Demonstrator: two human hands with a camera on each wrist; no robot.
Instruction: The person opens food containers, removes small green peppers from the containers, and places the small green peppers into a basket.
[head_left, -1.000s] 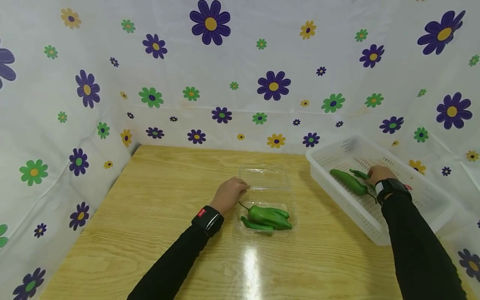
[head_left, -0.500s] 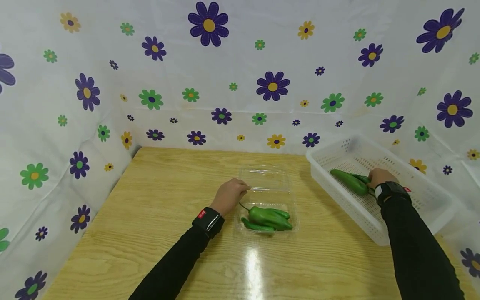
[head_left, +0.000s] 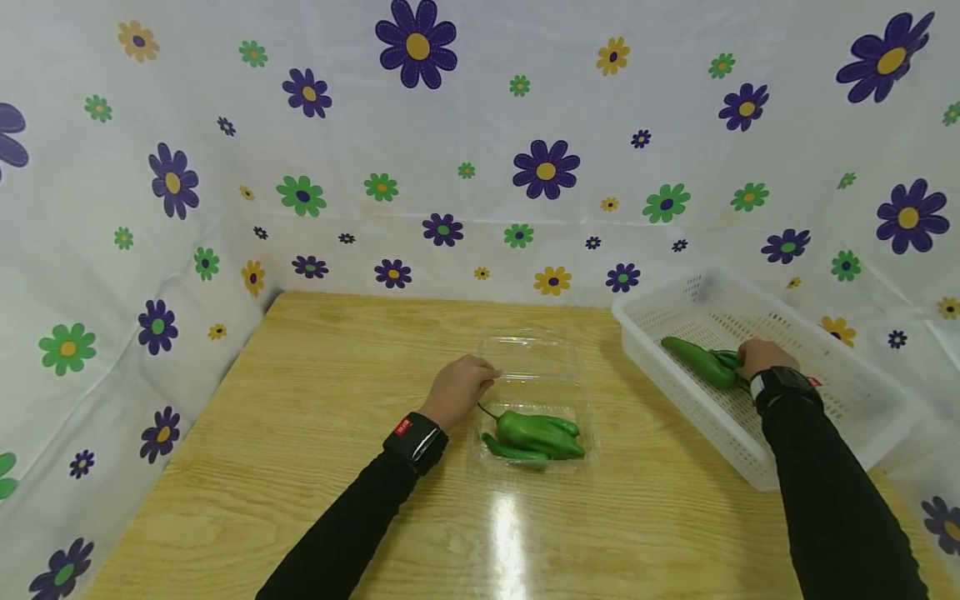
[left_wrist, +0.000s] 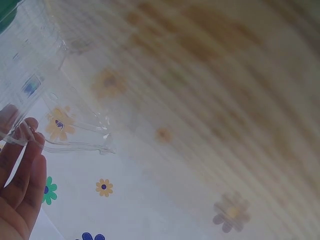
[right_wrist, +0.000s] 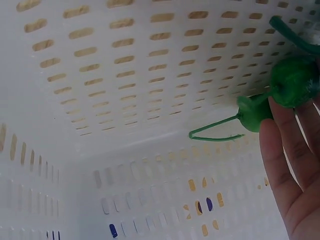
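Note:
In the head view my left hand (head_left: 459, 390) pinches the left edge of an open clear plastic clamshell box (head_left: 536, 358). The left wrist view shows those fingers (left_wrist: 35, 170) gripping the clear plastic rim. Several green peppers (head_left: 536, 435) lie in the box's near half. On the right, my right hand (head_left: 767, 357) reaches into a white basket and grips a slim green pepper (head_left: 724, 357), partly covered by the hand. A larger green pepper (head_left: 699, 363) lies beside it. Seen from the right wrist, fingers (right_wrist: 280, 155) rest against a rounded green pepper (right_wrist: 294, 82); another has a long bent stem.
The white perforated basket (head_left: 678, 408) stands at the right of the wooden table (head_left: 337, 350), with raised walls around my right hand. A white flower-print cloth (head_left: 480, 125) hangs behind the table and along both sides.
In the basket, the slim pepper has shifted down toward the larger one, and my right hand has moved slightly along with it. My left hand stays on the box.

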